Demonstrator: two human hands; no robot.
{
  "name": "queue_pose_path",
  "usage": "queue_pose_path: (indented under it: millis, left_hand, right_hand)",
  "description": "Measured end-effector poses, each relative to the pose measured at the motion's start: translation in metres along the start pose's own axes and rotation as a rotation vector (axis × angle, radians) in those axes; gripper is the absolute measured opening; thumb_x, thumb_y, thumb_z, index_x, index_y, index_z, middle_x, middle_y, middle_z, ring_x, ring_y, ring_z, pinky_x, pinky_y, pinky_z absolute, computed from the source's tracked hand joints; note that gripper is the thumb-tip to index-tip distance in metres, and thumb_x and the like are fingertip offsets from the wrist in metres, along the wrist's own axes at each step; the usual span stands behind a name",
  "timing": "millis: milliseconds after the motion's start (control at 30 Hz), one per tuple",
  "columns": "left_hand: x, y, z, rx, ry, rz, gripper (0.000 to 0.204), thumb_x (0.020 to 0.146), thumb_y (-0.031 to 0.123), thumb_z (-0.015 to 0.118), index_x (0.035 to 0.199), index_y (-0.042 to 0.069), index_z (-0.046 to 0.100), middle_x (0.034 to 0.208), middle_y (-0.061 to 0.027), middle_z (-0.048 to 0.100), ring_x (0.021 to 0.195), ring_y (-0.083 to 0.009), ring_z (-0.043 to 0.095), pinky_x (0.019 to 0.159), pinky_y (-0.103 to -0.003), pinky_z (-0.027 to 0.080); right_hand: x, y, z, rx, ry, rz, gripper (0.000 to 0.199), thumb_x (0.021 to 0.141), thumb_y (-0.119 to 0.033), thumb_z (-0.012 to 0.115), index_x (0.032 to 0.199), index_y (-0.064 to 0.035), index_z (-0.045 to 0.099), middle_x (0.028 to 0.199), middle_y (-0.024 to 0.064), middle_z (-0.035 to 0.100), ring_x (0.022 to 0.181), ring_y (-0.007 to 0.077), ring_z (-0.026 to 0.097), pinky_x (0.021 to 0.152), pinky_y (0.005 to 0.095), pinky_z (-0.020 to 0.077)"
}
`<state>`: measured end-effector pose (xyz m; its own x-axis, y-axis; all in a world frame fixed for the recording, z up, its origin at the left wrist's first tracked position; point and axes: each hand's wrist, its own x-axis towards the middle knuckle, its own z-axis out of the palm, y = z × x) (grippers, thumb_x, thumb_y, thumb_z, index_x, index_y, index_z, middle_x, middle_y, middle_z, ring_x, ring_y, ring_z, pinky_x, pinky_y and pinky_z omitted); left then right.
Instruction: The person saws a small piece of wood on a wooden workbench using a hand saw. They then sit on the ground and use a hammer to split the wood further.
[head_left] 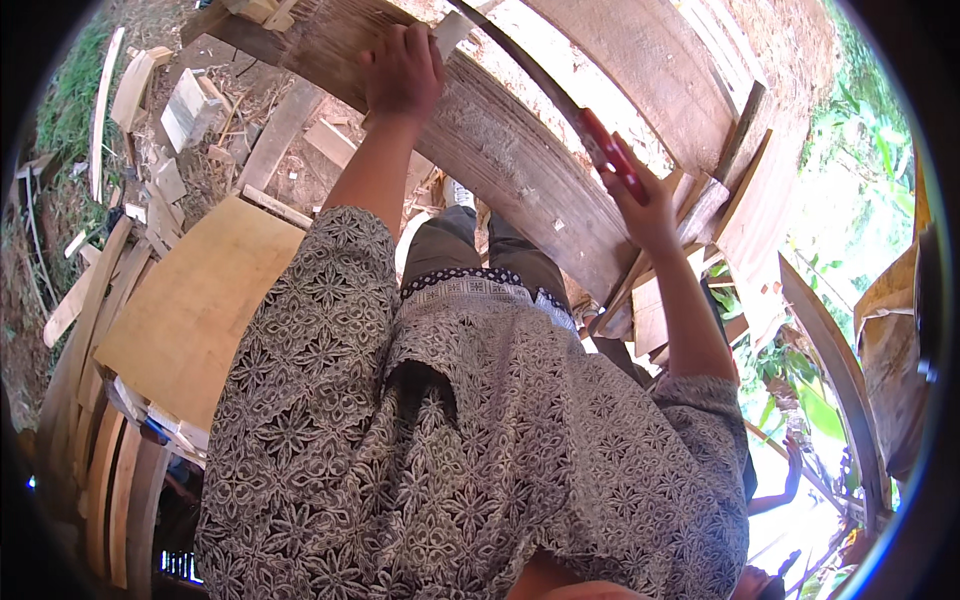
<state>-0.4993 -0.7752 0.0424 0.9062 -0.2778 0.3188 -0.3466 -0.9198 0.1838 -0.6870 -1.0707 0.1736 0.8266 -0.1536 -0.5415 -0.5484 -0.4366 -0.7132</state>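
At the upper middle, my left hand (pixel 405 75) is closed, pressed down on a wide brown plank (pixel 510 150). A pale wood piece (pixel 452 33) sticks out beside its fingers; how it is held is partly hidden. On the right, my right hand (pixel 645 210) is wrapped around the red handle of a hand saw (pixel 545 85). The saw's long dark blade slants up and left past the plank's far side, close to the pale piece. Its teeth cannot be made out, and the tip runs out of the picture.
Another broad board (pixel 640 75) lies beyond the saw. A plywood sheet (pixel 200 300) is at the left, near stacked planks (pixel 95 420). Offcuts and a wood block (pixel 190 112) litter the ground. Another person's arm (pixel 780 490) shows at the lower right.
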Motion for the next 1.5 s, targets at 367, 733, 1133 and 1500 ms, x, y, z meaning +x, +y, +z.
queue_pose_path:
  millis: [367, 733, 1133, 1500]
  left_hand:
    - [0.002, -0.003, -0.008, -0.08, -0.011, 0.156, 0.014, 0.095, 0.028, 0.058, 0.103, 0.017, 0.055, 0.098, -0.0015, 0.057, 0.095, -0.0228, 0.059, 0.08, -0.044, 0.039]
    - [0.002, 0.0, -0.007, -0.017, 0.002, 0.125, 0.017, 0.096, 0.028, 0.056, 0.107, 0.015, 0.056, 0.099, -0.0039, 0.058, 0.092, -0.0269, 0.059, 0.077, -0.047, 0.04]
    - [0.004, 0.0, -0.012, -0.041, -0.021, 0.165, 0.013, 0.096, 0.029, 0.055, 0.104, 0.019, 0.057, 0.097, -0.0012, 0.059, 0.091, -0.0231, 0.06, 0.077, -0.044, 0.039]
    - [0.002, -0.006, -0.007, -0.103, 0.025, 0.206, 0.013, 0.095, 0.029, 0.058, 0.103, 0.019, 0.056, 0.096, 0.0008, 0.058, 0.094, -0.0208, 0.058, 0.077, -0.042, 0.039]
  right_hand:
    - [-0.011, -0.168, -0.026, -0.162, -0.013, -0.35, 0.034, 0.097, -0.011, 0.066, 0.13, -0.001, 0.065, 0.093, 0.0046, 0.073, 0.081, 0.007, 0.065, 0.073, 0.0224, 0.0512]
    - [0.027, -0.055, -0.008, 0.022, 0.007, -0.167, 0.045, 0.096, -0.021, 0.071, 0.138, -0.0099, 0.062, 0.118, 0.0058, 0.07, 0.105, 0.0111, 0.062, 0.092, 0.0299, 0.0502]
    - [-0.013, -0.053, 0.007, -0.067, 0.032, -0.099, 0.052, 0.095, -0.017, 0.07, 0.144, -0.0092, 0.055, 0.121, 0.0115, 0.071, 0.112, 0.0179, 0.067, 0.096, 0.0328, 0.0521]
    - [-0.025, -0.208, -0.026, -0.29, 0.031, -0.316, 0.036, 0.094, -0.014, 0.07, 0.128, -0.0011, 0.064, 0.103, 0.0138, 0.076, 0.097, 0.0174, 0.072, 0.086, 0.0289, 0.0542]
